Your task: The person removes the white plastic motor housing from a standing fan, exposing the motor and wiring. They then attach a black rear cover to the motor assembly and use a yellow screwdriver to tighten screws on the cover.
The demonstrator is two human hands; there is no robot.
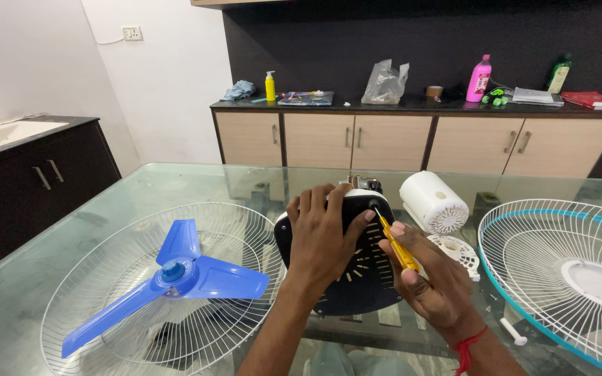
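Glass forms the worktop point(175, 182), and a black round fan motor housing point(357, 278) is stood upright on it at the middle. The housing is gripped at its top by the left hand point(323, 233). A yellow-handled screwdriver point(396, 245) is held in the closed right hand point(432, 278), its tip set against the housing. A blue three-blade fan propeller point(175, 273) is laid on a white wire guard point(106, 292) at the left.
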